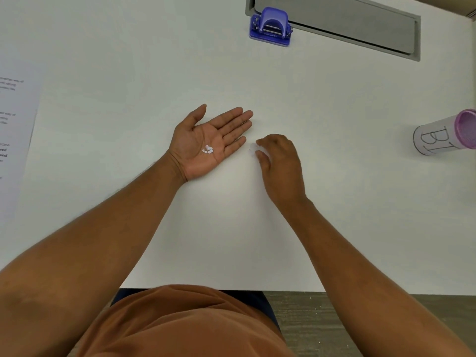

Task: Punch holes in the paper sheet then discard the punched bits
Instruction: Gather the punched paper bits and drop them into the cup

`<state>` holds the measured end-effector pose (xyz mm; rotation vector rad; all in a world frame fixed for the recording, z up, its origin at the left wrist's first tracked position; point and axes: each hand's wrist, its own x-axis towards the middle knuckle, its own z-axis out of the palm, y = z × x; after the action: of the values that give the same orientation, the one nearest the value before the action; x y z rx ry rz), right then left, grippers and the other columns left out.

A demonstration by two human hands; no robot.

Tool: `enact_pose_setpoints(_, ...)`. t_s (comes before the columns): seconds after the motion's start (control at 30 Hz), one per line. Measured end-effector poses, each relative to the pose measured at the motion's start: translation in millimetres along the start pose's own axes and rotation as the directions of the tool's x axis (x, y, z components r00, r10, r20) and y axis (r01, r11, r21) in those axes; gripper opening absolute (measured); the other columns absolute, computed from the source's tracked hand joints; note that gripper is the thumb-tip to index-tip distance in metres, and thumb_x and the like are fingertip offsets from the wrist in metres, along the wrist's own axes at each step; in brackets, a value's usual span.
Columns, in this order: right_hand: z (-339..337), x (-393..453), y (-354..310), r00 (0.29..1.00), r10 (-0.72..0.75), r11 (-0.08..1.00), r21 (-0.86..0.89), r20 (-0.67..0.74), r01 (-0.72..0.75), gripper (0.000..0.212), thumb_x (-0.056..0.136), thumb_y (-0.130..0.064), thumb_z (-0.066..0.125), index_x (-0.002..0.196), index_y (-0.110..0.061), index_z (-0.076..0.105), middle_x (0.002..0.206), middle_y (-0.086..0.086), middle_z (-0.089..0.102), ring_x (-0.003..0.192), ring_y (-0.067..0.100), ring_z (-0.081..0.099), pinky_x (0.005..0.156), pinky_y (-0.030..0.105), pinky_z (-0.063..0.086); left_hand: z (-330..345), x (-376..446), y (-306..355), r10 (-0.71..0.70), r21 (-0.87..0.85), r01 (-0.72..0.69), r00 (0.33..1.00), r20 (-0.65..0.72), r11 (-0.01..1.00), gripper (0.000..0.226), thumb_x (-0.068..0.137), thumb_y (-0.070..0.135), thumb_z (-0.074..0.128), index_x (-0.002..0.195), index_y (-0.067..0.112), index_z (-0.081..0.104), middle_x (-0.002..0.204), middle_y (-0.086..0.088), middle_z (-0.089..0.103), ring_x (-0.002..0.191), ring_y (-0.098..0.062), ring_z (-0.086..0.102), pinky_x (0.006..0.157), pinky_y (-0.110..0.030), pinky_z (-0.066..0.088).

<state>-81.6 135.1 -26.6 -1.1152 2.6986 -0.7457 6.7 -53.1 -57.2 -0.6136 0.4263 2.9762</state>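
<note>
My left hand (206, 143) lies palm up on the white table, fingers stretched out, with a small cluster of white punched bits (207, 149) resting in the palm. Just to its right, my right hand (279, 166) is palm down, its fingers curled. Thumb and forefinger are slightly apart around a few faint pale bits on the table (253, 150). The blue hole punch (271, 27) stands far back, out of reach of both hands. The printed paper sheet (15, 140) lies at the left edge.
A cylindrical container with a purple rim and handwritten letters (443, 132) lies on its side at the right edge. A grey cable hatch (355, 24) is set into the table at the back right. The table's front edge (231, 289) is close to my body.
</note>
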Motion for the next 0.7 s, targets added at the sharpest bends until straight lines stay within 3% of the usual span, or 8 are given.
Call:
enact_pose_setpoints(0.1, 10, -6, -9, 0.986, -0.076, 0.980, -0.170, 0.146, 0.100, 0.035, 0.104, -0.018, 0.062, 0.135, -0.003, 0.066, 0.139, 0.017, 0.061, 0.132, 0.035, 0.054, 0.100, 0.039, 0.051, 1, -1, 1, -0.014, -0.036, 0.015, 0.999, 0.029, 0.999, 0.080, 0.109, 0.060, 0.030, 0.165, 0.004, 0.032, 0.171, -0.017, 0.037, 0.160, -0.030, 0.034, 0.135, -0.046, 0.018)
enact_pose_setpoints(0.17, 11, -10, -11, 0.977, -0.121, 0.964, -0.213, 0.178, 0.158, 0.034, 0.103, -0.011, 0.061, 0.135, 0.000, 0.064, 0.140, 0.019, 0.060, 0.132, 0.036, 0.053, 0.094, 0.043, 0.054, 2, -2, 1, -0.015, -0.058, 0.018, 0.999, 0.050, 0.998, 0.085, 0.106, 0.065, 0.031, 0.165, 0.004, 0.032, 0.171, -0.017, 0.036, 0.160, -0.031, 0.033, 0.135, -0.047, 0.018)
enact_pose_setpoints(0.27, 6, -14, -7, 0.969, -0.143, 0.969, -0.169, 0.201, 0.178, 0.027, 0.094, 0.011, 0.054, 0.118, 0.007, 0.066, 0.121, 0.022, 0.063, 0.114, 0.037, 0.056, 0.089, 0.052, 0.055, 2, -2, 1, -0.017, -0.074, 0.022, 0.997, 0.070, 0.997, 0.088, 0.104, 0.069, 0.032, 0.165, 0.006, 0.032, 0.172, -0.015, 0.035, 0.161, -0.031, 0.032, 0.135, -0.048, 0.017)
enact_pose_setpoints(0.37, 4, -13, -8, 0.970, -0.176, 0.962, -0.180, 0.170, 0.206, 0.023, 0.077, 0.022, 0.069, 0.095, 0.008, 0.070, 0.098, 0.022, 0.070, 0.089, 0.040, 0.068, 0.067, 0.048, 0.061, 2, -2, 1, -0.027, -0.078, 0.033, 0.997, 0.079, 0.996, 0.088, 0.104, 0.070, 0.033, 0.166, 0.008, 0.031, 0.172, -0.013, 0.035, 0.161, -0.030, 0.032, 0.134, -0.048, 0.016)
enact_pose_setpoints(0.57, 4, -3, -11, 0.971, -0.168, 0.969, -0.154, 0.171, 0.194, 0.014, 0.079, 0.015, 0.072, 0.089, 0.005, 0.072, 0.087, 0.022, 0.072, 0.078, 0.041, 0.069, 0.068, 0.050, 0.061, 5, 0, 1, -0.053, -0.092, 0.064, 0.991, 0.124, 0.994, 0.084, 0.102, 0.074, 0.032, 0.168, 0.022, 0.031, 0.174, -0.011, 0.032, 0.162, -0.032, 0.028, 0.133, -0.057, 0.014)
enact_pose_setpoints(0.7, 4, 4, -15, 0.973, -0.148, 0.970, -0.165, 0.175, 0.177, 0.010, 0.084, 0.010, 0.067, 0.083, 0.000, 0.068, 0.072, 0.014, 0.066, 0.066, 0.034, 0.061, 0.061, 0.046, 0.057, 4, 1, 1, -0.067, -0.122, 0.086, 0.986, 0.151, 0.989, 0.084, 0.101, 0.075, 0.034, 0.168, 0.025, 0.029, 0.175, -0.010, 0.030, 0.163, -0.032, 0.026, 0.133, -0.057, 0.013)
